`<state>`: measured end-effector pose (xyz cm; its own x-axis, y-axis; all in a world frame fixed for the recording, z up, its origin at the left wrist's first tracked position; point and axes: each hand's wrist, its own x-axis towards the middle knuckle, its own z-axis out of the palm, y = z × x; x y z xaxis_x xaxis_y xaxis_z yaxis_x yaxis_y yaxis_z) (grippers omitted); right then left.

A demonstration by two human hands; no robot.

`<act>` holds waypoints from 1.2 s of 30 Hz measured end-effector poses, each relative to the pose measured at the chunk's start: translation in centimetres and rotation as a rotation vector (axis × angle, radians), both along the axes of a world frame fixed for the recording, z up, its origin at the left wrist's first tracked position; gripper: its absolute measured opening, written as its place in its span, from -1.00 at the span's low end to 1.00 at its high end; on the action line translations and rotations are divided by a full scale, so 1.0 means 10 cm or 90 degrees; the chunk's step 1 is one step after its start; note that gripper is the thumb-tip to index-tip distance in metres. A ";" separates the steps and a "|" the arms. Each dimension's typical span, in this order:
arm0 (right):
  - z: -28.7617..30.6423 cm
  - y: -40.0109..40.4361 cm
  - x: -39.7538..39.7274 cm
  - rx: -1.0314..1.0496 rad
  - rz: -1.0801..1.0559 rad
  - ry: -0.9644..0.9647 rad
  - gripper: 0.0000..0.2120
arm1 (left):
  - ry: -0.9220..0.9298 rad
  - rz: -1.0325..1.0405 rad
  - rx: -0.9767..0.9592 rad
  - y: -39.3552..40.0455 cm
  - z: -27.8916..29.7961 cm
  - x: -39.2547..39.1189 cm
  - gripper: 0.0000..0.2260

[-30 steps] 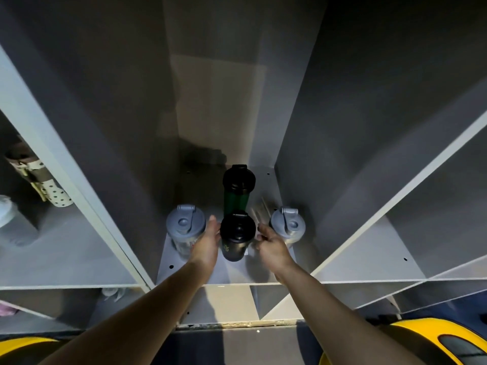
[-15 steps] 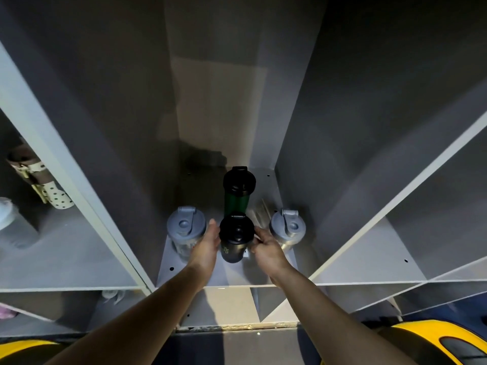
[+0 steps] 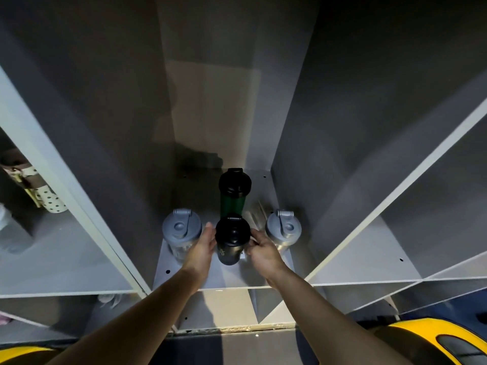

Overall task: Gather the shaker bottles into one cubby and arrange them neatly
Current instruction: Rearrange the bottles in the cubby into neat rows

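Several shaker bottles stand in the middle cubby. A black shaker bottle stands at the front centre, with my left hand pressed on its left side and my right hand on its right side. Directly behind it stands a green shaker bottle with a black lid. A clear shaker with a grey lid stands to the left of my left hand. Another grey-lidded shaker stands to the right of my right hand.
The left cubby holds a polka-dotted pouch and a pale bottle at the frame's edge. The right cubby shows a bare shelf. Yellow objects lie on the floor below.
Both hands have closed in from either side onto the black shaker bottle, which has shifted slightly. The other bottles stayed put.
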<state>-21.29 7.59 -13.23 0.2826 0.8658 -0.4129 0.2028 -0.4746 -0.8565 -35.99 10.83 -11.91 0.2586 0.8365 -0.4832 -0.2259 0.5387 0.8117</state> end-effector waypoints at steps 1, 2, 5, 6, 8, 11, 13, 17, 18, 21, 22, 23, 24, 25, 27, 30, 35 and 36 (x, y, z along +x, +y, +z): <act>0.01 -0.01 0.00 0.001 0.002 -0.001 -0.49 | -0.001 0.003 0.005 -0.02 0.04 0.00 -0.51; 0.03 -0.02 -0.01 0.002 0.004 -0.004 -0.49 | 0.006 0.017 0.001 -0.02 0.05 -0.01 -0.47; 0.14 -0.05 -0.01 0.013 0.003 -0.004 -0.56 | 0.071 0.048 0.034 -0.03 -0.04 -0.03 -0.36; 0.18 -0.07 -0.01 0.017 0.001 -0.001 -0.56 | 0.113 0.042 0.049 -0.06 0.00 -0.03 -0.49; 0.26 -0.10 0.01 0.036 -0.007 0.006 -0.53 | 0.186 0.026 0.126 -0.10 0.09 -0.01 -0.74; 0.37 -0.10 0.05 0.064 -0.008 -0.028 -0.47 | 0.240 0.001 0.236 -0.13 0.20 0.07 -0.74; 0.45 -0.08 0.11 0.092 -0.025 -0.046 -0.46 | 0.265 -0.007 0.259 -0.07 0.14 0.16 -0.64; 0.65 -0.08 0.29 0.161 -0.034 -0.071 -0.46 | 0.242 -0.036 0.263 -0.02 0.29 0.45 -0.63; 0.67 -0.09 0.34 0.174 -0.043 -0.081 -0.47 | 0.239 -0.047 0.258 -0.01 0.30 0.52 -0.61; 0.62 -0.14 0.50 0.191 -0.083 -0.121 -0.51 | 0.217 -0.083 0.238 -0.03 0.35 0.71 -0.62; 0.59 -0.16 0.55 0.192 -0.095 -0.132 -0.52 | 0.204 -0.081 0.213 -0.05 0.37 0.77 -0.63; 0.54 -0.17 0.59 0.187 -0.109 -0.138 -0.53 | 0.188 -0.075 0.181 -0.06 0.37 0.82 -0.63; 0.49 -0.19 0.62 0.184 -0.123 -0.136 -0.54 | 0.174 -0.075 0.147 -0.07 0.39 0.87 -0.64; 0.44 -0.20 0.65 0.171 -0.141 -0.131 -0.54 | 0.157 -0.073 0.116 -0.08 0.36 0.92 -0.66; 0.36 -0.21 0.71 0.135 -0.182 -0.098 -0.52 | 0.107 -0.073 0.044 -0.10 0.38 1.01 -0.71; 0.32 -0.20 0.77 0.073 -0.255 0.003 -0.51 | 0.018 -0.090 -0.044 -0.15 0.44 1.08 -0.60; 0.27 -0.19 0.78 0.069 -0.276 0.057 -0.55 | -0.024 -0.109 -0.045 -0.17 0.47 1.09 -0.46; 0.26 -0.19 0.78 0.071 -0.273 0.060 -0.55 | -0.035 -0.109 -0.050 -0.17 0.49 1.09 -0.46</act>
<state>-13.49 5.65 -10.62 0.5914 0.7190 -0.3650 -0.0739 -0.4025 -0.9124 -25.10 9.14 -6.96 0.4221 0.7382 -0.5262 -0.1689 0.6343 0.7544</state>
